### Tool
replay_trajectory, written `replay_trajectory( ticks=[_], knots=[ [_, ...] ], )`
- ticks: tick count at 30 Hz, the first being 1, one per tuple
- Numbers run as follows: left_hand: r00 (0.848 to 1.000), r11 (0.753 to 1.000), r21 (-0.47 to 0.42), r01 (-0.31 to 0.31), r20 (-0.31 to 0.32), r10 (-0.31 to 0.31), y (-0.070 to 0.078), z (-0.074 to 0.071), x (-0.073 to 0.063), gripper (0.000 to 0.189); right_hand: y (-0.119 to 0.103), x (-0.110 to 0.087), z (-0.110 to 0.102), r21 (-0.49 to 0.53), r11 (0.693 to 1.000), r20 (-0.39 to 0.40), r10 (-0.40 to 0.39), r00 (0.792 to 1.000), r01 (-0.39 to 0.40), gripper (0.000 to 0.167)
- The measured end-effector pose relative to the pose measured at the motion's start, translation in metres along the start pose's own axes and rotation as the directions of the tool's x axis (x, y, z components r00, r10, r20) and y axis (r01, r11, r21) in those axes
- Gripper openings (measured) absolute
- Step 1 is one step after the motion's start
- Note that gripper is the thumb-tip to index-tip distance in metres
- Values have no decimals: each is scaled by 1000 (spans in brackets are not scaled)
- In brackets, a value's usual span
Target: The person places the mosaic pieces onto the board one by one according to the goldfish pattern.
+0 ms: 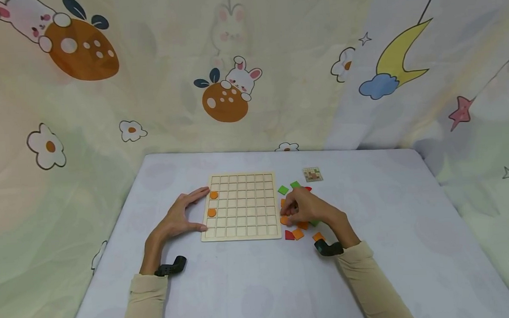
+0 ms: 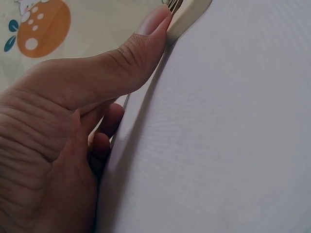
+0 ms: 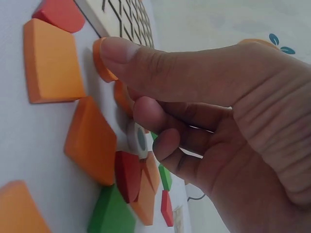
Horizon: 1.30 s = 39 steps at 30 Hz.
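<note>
A square wooden grid board (image 1: 243,207) lies on the table, with two round orange pieces (image 1: 211,212) in its left column. My left hand (image 1: 177,218) rests at the board's left side, thumb and fingers spread, fingertips at the edge. In the left wrist view the thumb (image 2: 141,53) touches the board's rim (image 2: 189,22). Just right of the board, my right hand (image 1: 306,205) pinches an orange disc (image 3: 103,60) among the loose pieces. Its thumb (image 3: 146,63) lies on the disc, while the index finger is mostly hidden behind the thumb.
Loose orange, red and green pieces surround the right hand, among them an orange square (image 3: 53,63), a red piece (image 3: 60,13) and a green square (image 1: 283,190). A small patterned card (image 1: 313,174) lies behind them. Printed cloth (image 1: 298,80) hangs behind the table.
</note>
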State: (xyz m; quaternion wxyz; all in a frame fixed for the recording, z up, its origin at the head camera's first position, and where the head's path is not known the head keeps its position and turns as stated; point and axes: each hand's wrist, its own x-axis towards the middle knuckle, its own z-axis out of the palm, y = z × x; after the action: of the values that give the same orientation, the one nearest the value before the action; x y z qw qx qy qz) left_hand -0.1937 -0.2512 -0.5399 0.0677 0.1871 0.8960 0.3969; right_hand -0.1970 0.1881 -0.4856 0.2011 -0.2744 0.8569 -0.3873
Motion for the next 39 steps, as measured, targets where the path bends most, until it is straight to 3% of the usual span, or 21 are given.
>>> replay_trajectory(
  ticks=[26, 39],
  knots=[
    [1000, 1000, 0, -16, -5, 16, 0, -1, -1, 117, -1, 0, 8, -44, 999, -18, 27, 999, -28, 21],
    [1000, 1000, 8, -19, -2, 19, 1, -1, -2, 116, -3, -4, 5, -107, 994, -60, -33, 998, 26, 14]
  ],
)
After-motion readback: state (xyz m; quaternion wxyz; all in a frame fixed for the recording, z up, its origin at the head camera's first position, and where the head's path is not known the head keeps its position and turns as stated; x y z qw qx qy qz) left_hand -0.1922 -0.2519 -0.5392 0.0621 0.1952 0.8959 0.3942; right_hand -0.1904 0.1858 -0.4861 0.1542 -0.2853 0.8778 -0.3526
